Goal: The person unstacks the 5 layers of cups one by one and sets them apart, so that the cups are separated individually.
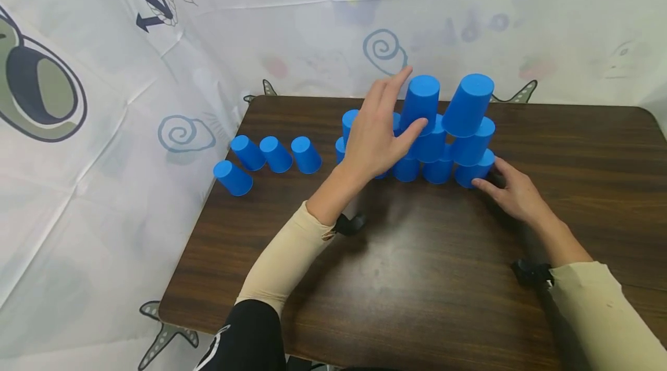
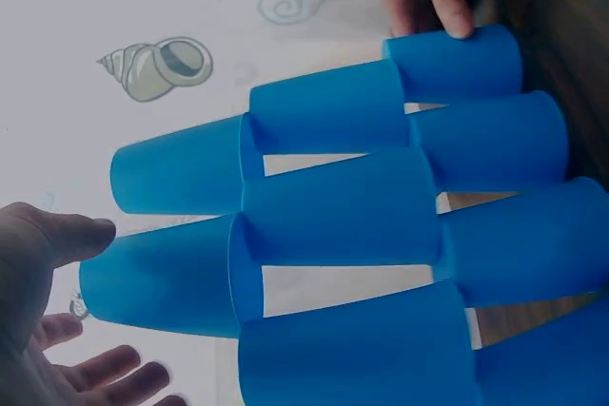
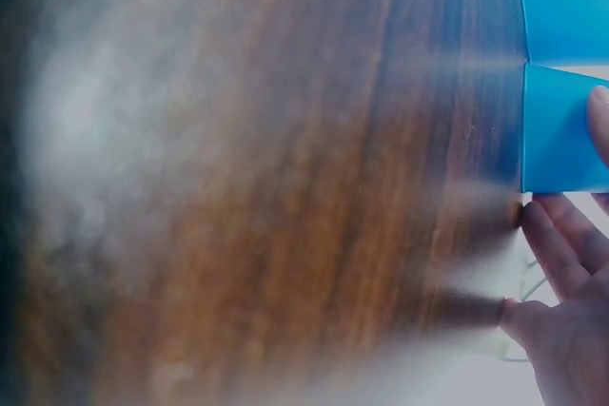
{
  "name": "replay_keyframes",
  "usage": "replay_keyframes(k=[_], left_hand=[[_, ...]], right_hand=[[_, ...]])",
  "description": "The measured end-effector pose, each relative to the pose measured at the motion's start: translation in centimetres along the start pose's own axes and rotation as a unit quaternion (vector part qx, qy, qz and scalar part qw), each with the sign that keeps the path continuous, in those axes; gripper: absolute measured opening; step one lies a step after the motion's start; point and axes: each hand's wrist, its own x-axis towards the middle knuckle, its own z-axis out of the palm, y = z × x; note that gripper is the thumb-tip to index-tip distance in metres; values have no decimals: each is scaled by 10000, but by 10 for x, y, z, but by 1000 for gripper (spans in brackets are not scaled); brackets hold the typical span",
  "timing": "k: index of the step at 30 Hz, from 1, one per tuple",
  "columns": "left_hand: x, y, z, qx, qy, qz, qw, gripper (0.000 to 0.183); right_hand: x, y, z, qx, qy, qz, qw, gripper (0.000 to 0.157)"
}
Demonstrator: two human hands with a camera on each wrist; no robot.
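Note:
A stack of blue plastic cups, all upside down, stands in rows on the table. Two cups top it on the right: a left one (image 1: 423, 93) and a right one (image 1: 471, 105). My left hand (image 1: 377, 133) is beside the left top cup, fingers extended and thumb right at its wall. In the left wrist view, the thumb tip overlaps the upper end of that top cup (image 2: 166, 273). My right hand (image 1: 521, 194) holds the bottom-row end cup (image 1: 471, 174) between thumb and fingers. Part of the stack is hidden behind my left hand.
Several loose blue cups stand upside down at the table's left side, among them a nearer one (image 1: 233, 178) close to the left edge. The brown wooden table (image 1: 417, 278) backs onto a printed white curtain (image 1: 292, 35). Dark straps with cameras sit at both wrists.

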Motion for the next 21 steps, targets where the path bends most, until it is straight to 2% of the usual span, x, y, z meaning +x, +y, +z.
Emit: replay_keyframes(k=[5, 9, 12, 16, 21], left_hand=[[10, -1, 5, -421, -492, -467, 9968, 75], [12, -1, 8, -436, -608, -586, 9955, 73], [11, -1, 8, -454, -488, -483, 9966, 71], [7, 0, 3, -554, -67, -141, 9983, 68], [-8, 14, -22, -722, 322, 274, 9965, 62]], right_hand=[[0, 1, 0, 33, -30, -92, 9999, 81], [1, 0, 0, 31, -29, -118, 9999, 81], [0, 0, -1, 18, -26, -93, 10000, 81], [0, 1, -1, -12, -25, -54, 10000, 83], [0, 1, -1, -19, -20, -29, 10000, 84]])
